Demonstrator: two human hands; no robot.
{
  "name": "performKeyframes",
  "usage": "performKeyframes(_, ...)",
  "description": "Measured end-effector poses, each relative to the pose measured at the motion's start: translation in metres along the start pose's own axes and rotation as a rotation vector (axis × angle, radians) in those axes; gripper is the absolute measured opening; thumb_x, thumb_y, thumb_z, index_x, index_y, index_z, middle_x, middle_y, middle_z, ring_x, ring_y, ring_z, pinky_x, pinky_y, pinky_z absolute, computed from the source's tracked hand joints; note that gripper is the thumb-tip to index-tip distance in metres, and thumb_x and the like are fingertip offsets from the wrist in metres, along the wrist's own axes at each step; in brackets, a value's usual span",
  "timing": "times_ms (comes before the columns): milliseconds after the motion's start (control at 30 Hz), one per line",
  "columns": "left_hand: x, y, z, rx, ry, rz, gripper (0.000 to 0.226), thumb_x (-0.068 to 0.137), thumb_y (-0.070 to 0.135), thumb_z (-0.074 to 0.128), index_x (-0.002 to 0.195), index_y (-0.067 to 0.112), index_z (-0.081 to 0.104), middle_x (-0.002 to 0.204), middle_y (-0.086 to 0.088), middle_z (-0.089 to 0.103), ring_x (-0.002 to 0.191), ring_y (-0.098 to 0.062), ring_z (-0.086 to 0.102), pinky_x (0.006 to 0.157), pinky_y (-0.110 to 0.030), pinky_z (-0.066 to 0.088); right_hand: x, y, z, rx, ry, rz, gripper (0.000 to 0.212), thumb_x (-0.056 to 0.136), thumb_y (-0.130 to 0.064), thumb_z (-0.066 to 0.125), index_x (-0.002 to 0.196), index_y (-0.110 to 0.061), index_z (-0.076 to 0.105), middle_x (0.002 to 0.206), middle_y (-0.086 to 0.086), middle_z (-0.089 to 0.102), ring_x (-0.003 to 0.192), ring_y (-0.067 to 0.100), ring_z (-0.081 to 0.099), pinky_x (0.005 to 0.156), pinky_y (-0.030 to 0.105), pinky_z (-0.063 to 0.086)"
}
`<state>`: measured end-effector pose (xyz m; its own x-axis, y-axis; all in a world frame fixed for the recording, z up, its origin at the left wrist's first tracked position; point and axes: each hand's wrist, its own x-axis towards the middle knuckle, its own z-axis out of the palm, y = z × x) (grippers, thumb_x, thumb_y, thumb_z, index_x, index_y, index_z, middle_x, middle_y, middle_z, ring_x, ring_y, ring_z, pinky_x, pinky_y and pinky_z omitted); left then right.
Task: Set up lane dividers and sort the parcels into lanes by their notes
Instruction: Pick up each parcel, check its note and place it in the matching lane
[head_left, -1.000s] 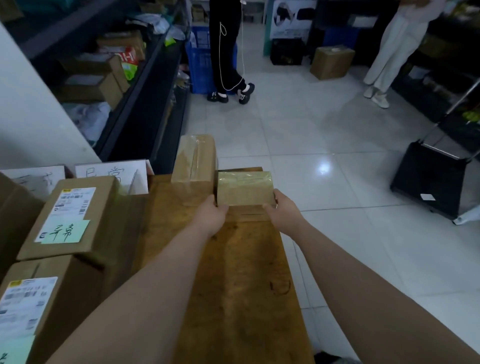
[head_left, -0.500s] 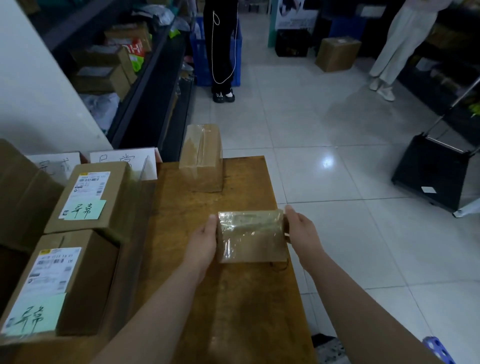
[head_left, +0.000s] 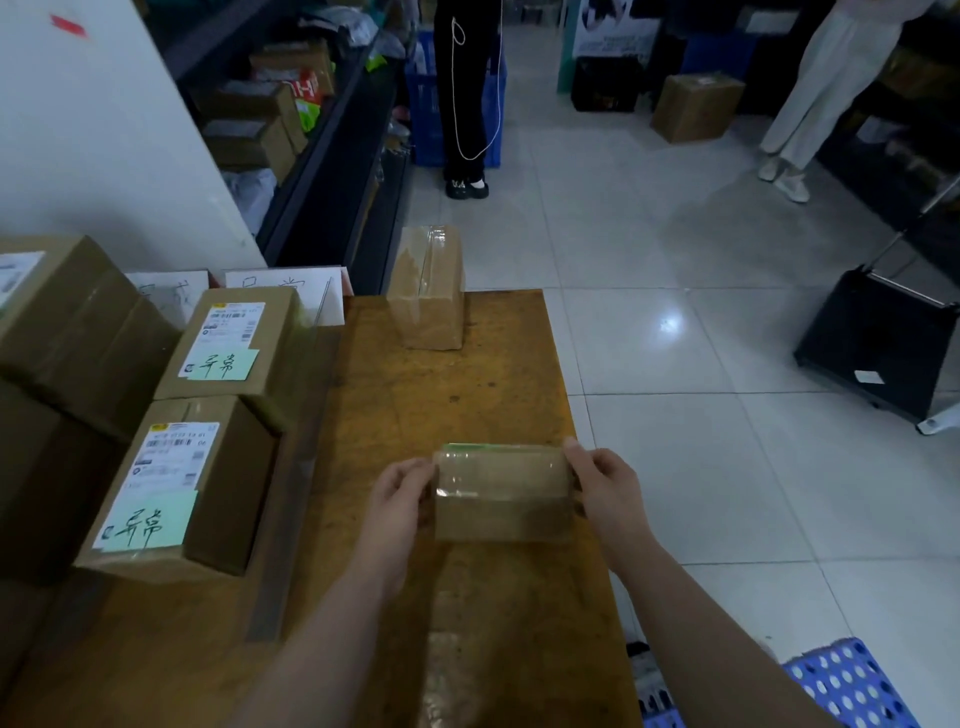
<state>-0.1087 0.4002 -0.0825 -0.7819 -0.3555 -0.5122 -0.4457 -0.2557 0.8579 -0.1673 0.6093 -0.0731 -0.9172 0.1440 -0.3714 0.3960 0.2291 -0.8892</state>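
Wooden table (head_left: 467, 395), stockroom. Item: small parcel (head_left: 501, 493) near the right edge, gripped end to end by your left hand (head_left: 402, 493) and right hand (head_left: 605, 486). Tilt it until the green note (head_left: 483, 447) on its far side is readable, then choose the lane.

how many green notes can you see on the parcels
2: one on the near left box, one on the box behind it. A green edge on the held parcel may be a third.

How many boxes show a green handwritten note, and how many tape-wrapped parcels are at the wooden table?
Boxes with green note: 2, near box, far box
Tape-wrapped parcels: 2, held parcel, far parcel
Total: 4
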Motion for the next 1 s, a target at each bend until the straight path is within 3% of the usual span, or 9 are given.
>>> performKeyframes(100, -0.016, -0.009, -0.007, -0.023, -0.030, -0.038, 0.033, 0.084, 0.048, 0.065, 0.093, 0.016, 0.066, 0.090, 0.003, 0.076, 0.080, -0.014, 0.072, 0.066, -0.032, 0.054, -0.013, 0.004, -0.003, 0.058, -0.052, 0.065, 0.027, 0.089, -0.040, 0.061, 0.089, -0.013, 0.064, 0.093, 0.006, 0.065, 0.093, 0.023, 0.062, 0.085, 0.046, 0.055)
performKeyframes(200, -0.025, -0.014, -0.011, -0.091, -0.071, -0.064, 0.023, 0.086, 0.024, 0.068, 0.108, 0.016, 0.066, 0.101, -0.004, 0.075, 0.089, -0.018, 0.072, 0.074, -0.036, 0.055, -0.027, 0.008, -0.008, 0.106, -0.099, 0.037, 0.010, 0.091, -0.019, 0.059, 0.095, -0.014, 0.066, 0.098, 0.005, 0.067, 0.098, 0.023, 0.063, 0.087, 0.045, 0.055)
performKeyframes(333, -0.033, -0.026, -0.014, 0.001, -0.119, -0.061, 0.046, 0.086, -0.006, 0.061, 0.126, 0.017, 0.059, 0.110, -0.004, 0.073, 0.102, -0.021, 0.069, 0.086, -0.040, 0.056, -0.039, 0.018, -0.012, 0.033, -0.156, -0.035, 0.026, 0.092, -0.006, 0.055, 0.103, -0.027, 0.067, 0.101, -0.006, 0.070, 0.099, 0.012, 0.064, 0.084, 0.034, 0.056)
performKeyframes(467, -0.032, -0.037, -0.015, -0.028, -0.120, -0.090, 0.045, 0.087, -0.006, 0.058, 0.128, 0.014, 0.056, 0.108, -0.006, 0.073, 0.100, -0.022, 0.071, 0.083, -0.040, 0.057, -0.041, 0.021, -0.013, 0.003, -0.197, -0.061, 0.034, 0.093, -0.005, 0.055, 0.101, -0.036, 0.066, 0.100, -0.011, 0.071, 0.098, 0.007, 0.065, 0.080, 0.029, 0.057)
performKeyframes(600, -0.032, -0.034, -0.009, 0.090, -0.062, -0.057, 0.051, 0.090, 0.014, 0.067, 0.137, 0.016, 0.048, 0.113, -0.002, 0.070, 0.097, -0.017, 0.070, 0.086, -0.040, 0.058, -0.035, 0.016, -0.016, -0.019, -0.293, -0.056, 0.040, 0.093, -0.005, 0.052, 0.112, -0.038, 0.064, 0.100, -0.016, 0.072, 0.099, 0.005, 0.066, 0.074, 0.022, 0.056)
performKeyframes(700, -0.026, -0.028, -0.007, 0.289, -0.034, -0.008, 0.079, 0.088, 0.025, 0.071, 0.153, 0.026, 0.024, 0.144, -0.003, 0.046, 0.124, -0.020, 0.054, 0.102, -0.045, 0.048, -0.028, 0.017, -0.015, -0.061, -0.219, 0.028, 0.041, 0.093, -0.017, 0.058, 0.134, -0.023, 0.052, 0.116, -0.006, 0.064, 0.103, 0.010, 0.059, 0.079, 0.026, 0.052)
performKeyframes(767, -0.021, -0.023, -0.006, 0.380, -0.059, 0.031, 0.083, 0.088, 0.020, 0.071, 0.153, 0.030, 0.021, 0.154, -0.003, 0.033, 0.136, -0.023, 0.040, 0.109, -0.046, 0.041, -0.029, 0.020, -0.014, -0.175, -0.102, 0.090, 0.046, 0.090, -0.031, 0.062, 0.131, -0.014, 0.050, 0.101, -0.008, 0.058, 0.088, 0.007, 0.054, 0.068, 0.024, 0.048)
performKeyframes(900, -0.016, -0.017, -0.003, 0.429, -0.126, -0.009, 0.050, 0.088, 0.016, 0.070, 0.132, 0.022, 0.045, 0.121, -0.003, 0.063, 0.094, -0.012, 0.068, 0.065, -0.022, 0.057, -0.035, 0.028, -0.007, -0.101, -0.157, 0.214, 0.048, 0.090, -0.042, 0.061, 0.126, -0.010, 0.052, 0.101, -0.001, 0.059, 0.092, 0.018, 0.060, 0.077, 0.039, 0.059)
performKeyframes(1000, -0.015, -0.018, -0.008, 0.416, -0.132, -0.025, 0.040, 0.088, 0.019, 0.070, 0.120, 0.016, 0.046, 0.117, -0.006, 0.066, 0.082, -0.010, 0.071, 0.056, -0.018, 0.054, -0.036, 0.029, 0.003, -0.156, -0.245, 0.119, 0.053, 0.090, -0.038, 0.061, 0.138, -0.021, 0.045, 0.116, -0.002, 0.062, 0.107, 0.020, 0.060, 0.093, 0.048, 0.052)
